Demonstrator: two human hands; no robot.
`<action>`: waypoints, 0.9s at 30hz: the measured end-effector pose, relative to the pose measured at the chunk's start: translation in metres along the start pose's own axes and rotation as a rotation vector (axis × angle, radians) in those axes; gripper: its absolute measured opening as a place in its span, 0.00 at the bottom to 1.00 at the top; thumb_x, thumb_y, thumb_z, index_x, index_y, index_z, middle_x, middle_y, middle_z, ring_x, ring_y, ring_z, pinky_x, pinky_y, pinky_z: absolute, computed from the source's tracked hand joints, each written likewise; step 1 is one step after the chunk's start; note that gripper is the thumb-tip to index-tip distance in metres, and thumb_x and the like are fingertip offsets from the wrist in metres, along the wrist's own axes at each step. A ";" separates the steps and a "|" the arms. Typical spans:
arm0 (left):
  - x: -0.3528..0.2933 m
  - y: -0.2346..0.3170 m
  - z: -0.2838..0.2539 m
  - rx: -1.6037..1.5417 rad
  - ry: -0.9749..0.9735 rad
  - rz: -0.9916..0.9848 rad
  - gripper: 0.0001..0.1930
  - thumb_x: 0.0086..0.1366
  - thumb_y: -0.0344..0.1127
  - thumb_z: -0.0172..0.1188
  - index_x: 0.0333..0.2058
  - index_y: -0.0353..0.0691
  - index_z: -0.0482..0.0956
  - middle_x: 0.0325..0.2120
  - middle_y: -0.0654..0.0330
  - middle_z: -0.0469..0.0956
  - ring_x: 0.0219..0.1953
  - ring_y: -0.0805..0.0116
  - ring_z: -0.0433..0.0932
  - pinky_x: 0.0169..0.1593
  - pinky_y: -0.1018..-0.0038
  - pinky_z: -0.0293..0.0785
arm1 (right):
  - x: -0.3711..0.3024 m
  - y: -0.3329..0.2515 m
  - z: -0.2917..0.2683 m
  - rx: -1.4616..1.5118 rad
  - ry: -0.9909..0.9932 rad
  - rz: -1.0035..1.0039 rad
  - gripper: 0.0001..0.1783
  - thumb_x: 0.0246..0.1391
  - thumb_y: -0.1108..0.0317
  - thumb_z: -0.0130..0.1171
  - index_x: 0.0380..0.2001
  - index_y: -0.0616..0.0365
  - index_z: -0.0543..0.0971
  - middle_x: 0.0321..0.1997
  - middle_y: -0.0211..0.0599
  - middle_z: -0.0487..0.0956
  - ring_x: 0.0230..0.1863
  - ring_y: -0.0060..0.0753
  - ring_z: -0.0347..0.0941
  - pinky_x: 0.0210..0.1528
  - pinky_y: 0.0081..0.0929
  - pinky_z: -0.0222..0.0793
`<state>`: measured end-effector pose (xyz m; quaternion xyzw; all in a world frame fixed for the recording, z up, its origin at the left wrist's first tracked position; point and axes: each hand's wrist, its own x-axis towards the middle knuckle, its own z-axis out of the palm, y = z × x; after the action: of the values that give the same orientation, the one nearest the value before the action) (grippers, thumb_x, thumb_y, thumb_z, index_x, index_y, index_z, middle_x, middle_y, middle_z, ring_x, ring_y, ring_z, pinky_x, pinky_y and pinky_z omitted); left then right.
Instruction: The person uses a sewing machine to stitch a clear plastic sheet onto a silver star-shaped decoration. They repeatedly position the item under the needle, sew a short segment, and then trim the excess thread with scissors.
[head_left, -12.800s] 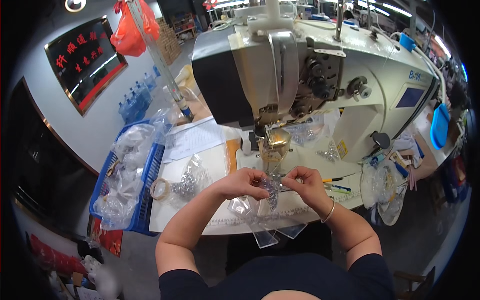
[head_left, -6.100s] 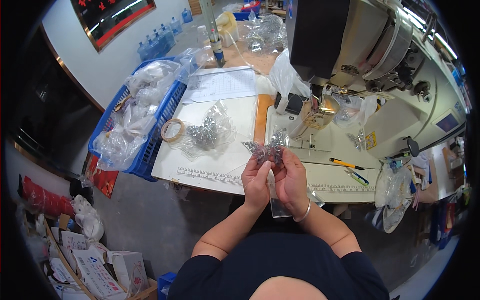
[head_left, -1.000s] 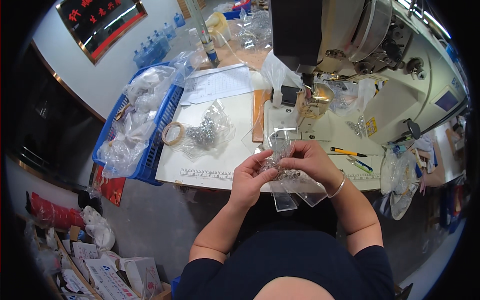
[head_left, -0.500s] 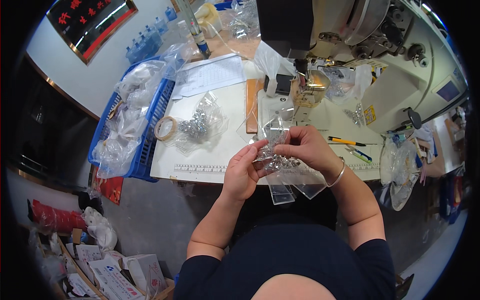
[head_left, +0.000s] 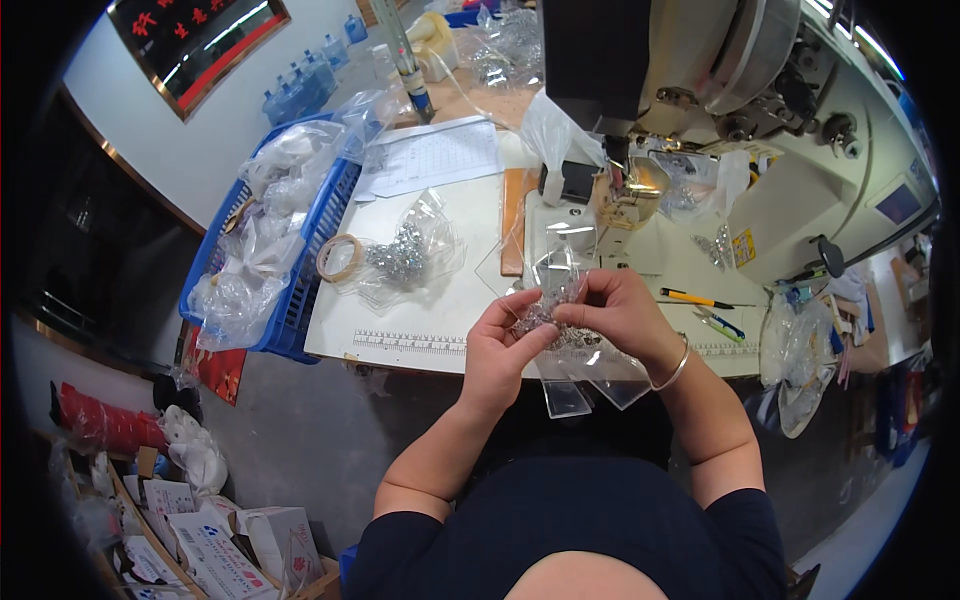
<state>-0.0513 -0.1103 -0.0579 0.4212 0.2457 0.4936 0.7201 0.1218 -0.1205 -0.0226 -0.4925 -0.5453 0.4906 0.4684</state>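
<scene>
Since the silvery piece [head_left: 557, 283] looks light and slippery (edges grip best), both hands [head_left: 628, 320] pinch it near the table's [head_left: 425, 312] front edge.

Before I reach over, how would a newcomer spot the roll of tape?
Start at the blue basket by the left edge of the white table. Just right of it, beside a clear bag of silvery pieces, is the roll of tape. Unlike those neighbours, it is a tan ring with an open middle.
</scene>
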 end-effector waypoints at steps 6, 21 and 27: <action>0.000 -0.005 0.002 -0.014 0.034 0.059 0.20 0.54 0.19 0.60 0.47 0.30 0.68 0.40 0.55 0.73 0.40 0.72 0.75 0.44 0.78 0.73 | -0.004 0.004 0.003 0.026 0.024 -0.017 0.10 0.44 0.70 0.66 0.18 0.59 0.74 0.16 0.20 0.71 0.19 0.10 0.61 0.21 0.13 0.56; 0.003 -0.002 -0.012 -0.610 -0.334 -0.399 0.19 0.55 0.21 0.57 0.44 0.48 0.68 0.42 0.62 0.72 0.42 0.68 0.75 0.44 0.71 0.74 | 0.009 0.017 -0.008 0.289 -0.342 -0.348 0.20 0.43 0.74 0.65 0.43 0.56 0.76 0.55 0.35 0.68 0.52 0.29 0.67 0.55 0.29 0.62; 0.000 -0.010 -0.007 -0.584 -0.352 -0.509 0.19 0.54 0.22 0.59 0.43 0.46 0.68 0.39 0.60 0.72 0.37 0.67 0.75 0.43 0.70 0.73 | 0.008 0.020 -0.015 0.397 -0.449 -0.319 0.12 0.37 0.74 0.69 0.26 0.55 0.76 0.43 0.36 0.74 0.55 0.42 0.65 0.58 0.39 0.59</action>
<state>-0.0517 -0.1097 -0.0696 0.2033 0.0649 0.2695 0.9390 0.1376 -0.1112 -0.0413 -0.1799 -0.5989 0.6040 0.4941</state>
